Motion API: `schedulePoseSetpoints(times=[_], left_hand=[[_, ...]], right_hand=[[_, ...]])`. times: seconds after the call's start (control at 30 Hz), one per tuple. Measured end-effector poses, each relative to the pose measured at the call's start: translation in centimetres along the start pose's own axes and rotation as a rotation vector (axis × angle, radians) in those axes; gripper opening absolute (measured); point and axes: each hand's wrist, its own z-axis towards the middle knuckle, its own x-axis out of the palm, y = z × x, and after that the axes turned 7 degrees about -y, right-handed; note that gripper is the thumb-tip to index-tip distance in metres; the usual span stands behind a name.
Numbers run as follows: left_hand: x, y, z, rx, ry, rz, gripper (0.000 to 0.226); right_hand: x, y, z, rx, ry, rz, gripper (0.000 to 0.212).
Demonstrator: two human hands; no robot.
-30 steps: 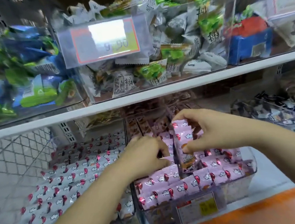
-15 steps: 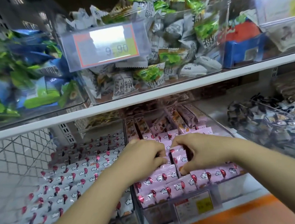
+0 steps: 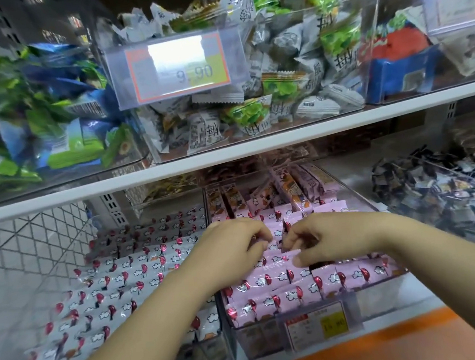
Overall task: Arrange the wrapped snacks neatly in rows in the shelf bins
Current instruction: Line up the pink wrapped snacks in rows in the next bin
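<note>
Pink wrapped snacks (image 3: 281,285) stand in rows in a clear bin (image 3: 382,299) on the lower shelf. My left hand (image 3: 230,251) and my right hand (image 3: 329,238) rest palm-down on the middle rows, fingertips nearly touching. Both hands' fingers are curled onto the tops of the pink snacks (image 3: 282,257) between them, pressing and pinching the wrappers. Behind the hands, several pink and brown snacks (image 3: 285,193) lie tilted and loose at the back of the bin.
A bin of white wrapped snacks (image 3: 119,285) in rows sits left of the pink bin. A bin of dark wrapped candies (image 3: 442,192) stands at the right. The upper shelf (image 3: 256,147) overhangs, holding bins of green, blue and white packets, with a price tag (image 3: 176,68).
My right hand has lowered the lifted pink snack into the rows and come down beside my left hand. Both hands now press on the middle rows.
</note>
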Motion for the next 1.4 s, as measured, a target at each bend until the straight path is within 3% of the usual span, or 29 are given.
schedulePoseSetpoints(times=[0.1,0.3,0.43,0.6,0.73,0.87,0.97,1.1,1.4], left_hand=[[-0.2,0.0,-0.2,-0.069,-0.025,-0.035,0.018],[-0.7,0.9,0.4,-0.202,-0.222,-0.001,0.028],[-0.3,1.2,1.7,-0.233,-0.093,0.18,0.051],[0.3,1.4,2.3,-0.23,-0.056,0.206,0.049],[-0.2,1.5,1.4,-0.184,-0.092,0.143,0.045],[-0.7,1.9,0.1,-0.169,-0.123,-0.026,0.044],[-1.1,2.3,-0.5,-0.225,-0.171,-0.06,0.053],[-1.1,2.9,-0.8,-0.329,-0.08,-0.062,0.062],[-1.3,3.0,-0.8,-0.33,-0.094,-0.277,0.065]], right_hand=[[0.4,0.2,-0.2,-0.036,-0.046,-0.138,0.024],[-0.4,0.6,-0.4,-0.071,-0.171,0.002,0.024],[-0.5,0.5,0.7,-0.082,-0.304,0.157,0.016],[0.3,0.8,2.0,-0.094,-0.384,0.111,0.023],[1.0,1.8,3.2,-0.132,-0.411,0.052,0.04],[1.2,2.5,4.7,-0.15,-0.395,0.058,0.036],[1.5,3.0,5.1,-0.122,-0.392,0.079,0.036],[2.4,3.2,5.5,-0.076,-0.384,0.067,0.053],[2.7,3.7,5.2,-0.113,-0.423,0.184,0.049]])
